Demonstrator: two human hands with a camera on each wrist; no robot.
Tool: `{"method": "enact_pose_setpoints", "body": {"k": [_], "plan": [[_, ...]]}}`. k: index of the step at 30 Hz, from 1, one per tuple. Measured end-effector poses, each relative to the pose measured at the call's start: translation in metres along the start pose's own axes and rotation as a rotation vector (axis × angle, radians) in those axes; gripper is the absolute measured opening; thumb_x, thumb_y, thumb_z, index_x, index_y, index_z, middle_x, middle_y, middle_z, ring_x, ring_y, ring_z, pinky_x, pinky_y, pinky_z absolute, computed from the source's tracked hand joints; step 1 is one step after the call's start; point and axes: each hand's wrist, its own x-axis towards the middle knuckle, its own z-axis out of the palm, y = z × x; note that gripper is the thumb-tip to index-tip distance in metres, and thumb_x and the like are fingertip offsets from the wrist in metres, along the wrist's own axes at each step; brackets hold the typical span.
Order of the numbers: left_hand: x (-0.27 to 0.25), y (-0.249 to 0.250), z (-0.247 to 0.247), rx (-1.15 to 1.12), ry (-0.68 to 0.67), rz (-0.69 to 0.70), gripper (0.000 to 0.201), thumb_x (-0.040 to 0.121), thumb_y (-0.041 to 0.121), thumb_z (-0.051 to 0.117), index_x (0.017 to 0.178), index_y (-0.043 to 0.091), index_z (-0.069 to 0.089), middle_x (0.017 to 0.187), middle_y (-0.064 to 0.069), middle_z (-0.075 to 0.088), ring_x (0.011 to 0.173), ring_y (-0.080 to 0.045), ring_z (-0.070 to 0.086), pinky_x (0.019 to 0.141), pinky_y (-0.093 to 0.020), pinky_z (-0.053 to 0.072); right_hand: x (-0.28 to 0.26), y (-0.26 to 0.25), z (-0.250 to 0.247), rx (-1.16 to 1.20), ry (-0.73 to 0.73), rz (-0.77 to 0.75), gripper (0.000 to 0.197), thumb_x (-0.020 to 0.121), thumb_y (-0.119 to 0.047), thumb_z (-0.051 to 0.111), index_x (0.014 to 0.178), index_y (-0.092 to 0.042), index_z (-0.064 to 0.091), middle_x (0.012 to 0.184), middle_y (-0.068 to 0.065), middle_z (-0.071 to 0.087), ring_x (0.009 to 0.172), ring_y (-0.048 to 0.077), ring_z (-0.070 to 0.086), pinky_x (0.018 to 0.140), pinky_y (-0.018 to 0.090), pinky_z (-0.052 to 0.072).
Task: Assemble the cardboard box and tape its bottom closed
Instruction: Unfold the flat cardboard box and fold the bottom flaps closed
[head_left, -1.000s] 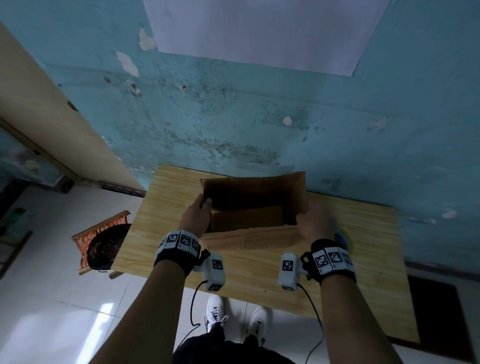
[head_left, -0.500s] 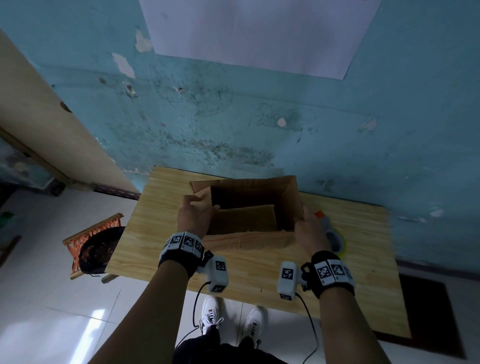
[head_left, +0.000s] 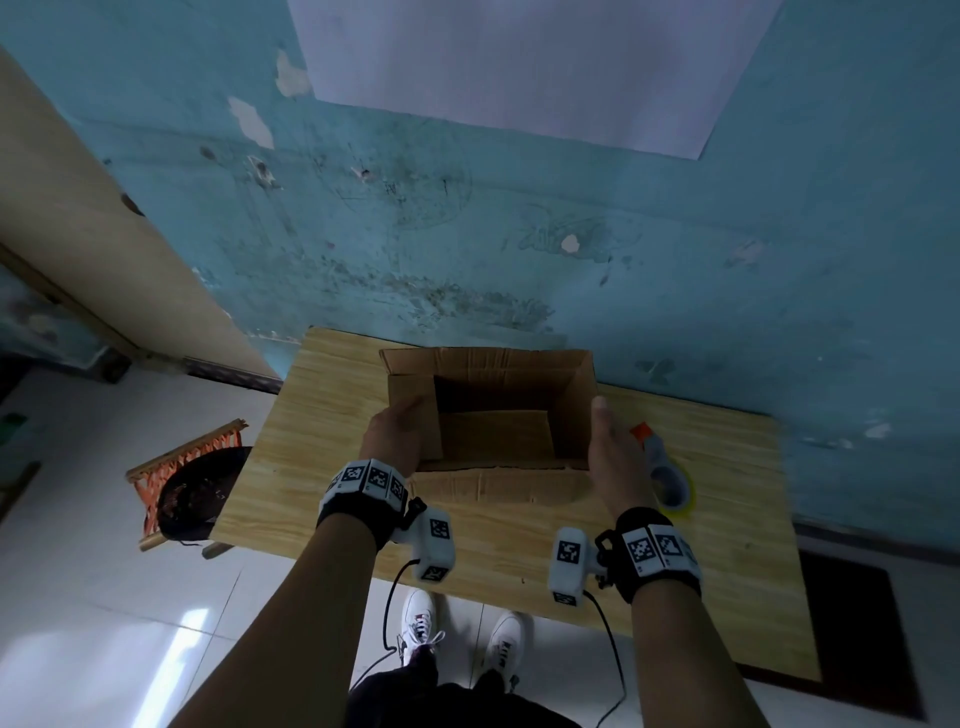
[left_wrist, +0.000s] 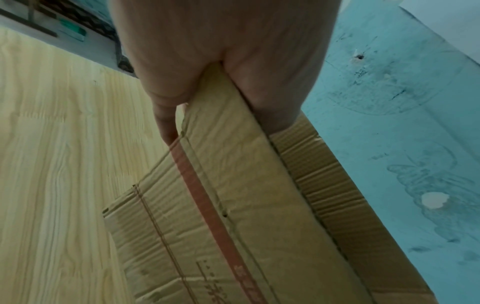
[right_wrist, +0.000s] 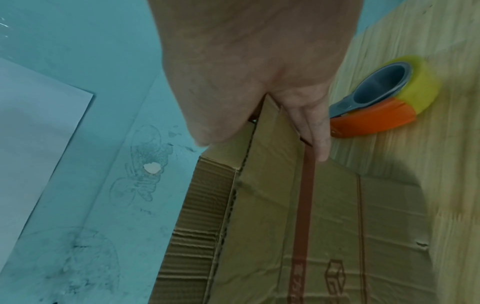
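Head view: cardboard box (head_left: 488, 410) stands open-topped on the wooden worktop (head_left: 322, 457), near the blue wall (head_left: 675, 270). Left hand (head_left: 392, 434) holds the box's left wall, thumb inside. Right hand (head_left: 610, 452) lies flat against the right wall, fingers straight. Tape dispenser (head_left: 662, 467) sits on the worktop just right of that hand.

Left wrist view: left-hand grip pinches the wall's top edge, thumb on the inner face, fingers (left_wrist: 166, 123) on the printed outer face; a red stripe (left_wrist: 207, 205) runs along the cardboard.

Right wrist view: right-hand grip straddles the wall's edge, fingers (right_wrist: 315, 131) extended down the outer face. Only here does the dispenser's yellow tape roll (right_wrist: 420, 86) and orange guard show clearly.
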Motion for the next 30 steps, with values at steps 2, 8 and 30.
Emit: {"method": "enact_pose_setpoints", "body": {"k": [2,8,30], "plan": [[0.0,-0.002,-0.001,0.021,-0.022,0.021,0.068,0.098,-0.006,0.039,0.156,0.028,0.043,0.142,-0.017,0.058,0.086,-0.023,0.054,0.051,-0.016,0.039,0.005,0.001,0.002,0.05,0.042,0.068,0.054,0.116,-0.034,0.02,0.164,-0.011,0.035,0.138,0.024,0.06,0.121,0.037,0.061,0.1,0.044,0.046],[-0.003,0.002,-0.002,0.033,-0.079,0.029,0.085,0.094,-0.001,0.044,0.16,0.046,0.017,0.139,-0.024,0.05,0.113,-0.044,0.06,0.082,-0.044,0.058,0.016,-0.01,-0.001,0.052,0.021,0.181,0.071,0.114,-0.05,0.018,0.149,0.001,0.054,0.146,0.027,0.059,0.135,0.039,0.056,0.106,0.041,0.041],[0.0,-0.008,-0.007,-0.217,-0.094,0.004,0.103,0.095,0.006,0.056,0.158,0.058,-0.006,0.151,-0.017,0.041,0.12,-0.041,0.059,0.076,-0.043,0.057,0.035,0.032,0.004,-0.188,0.033,0.007,0.055,0.098,-0.003,0.053,0.144,-0.03,0.067,0.108,0.01,0.081,0.058,0.019,0.059,0.052,0.027,0.043]]}}
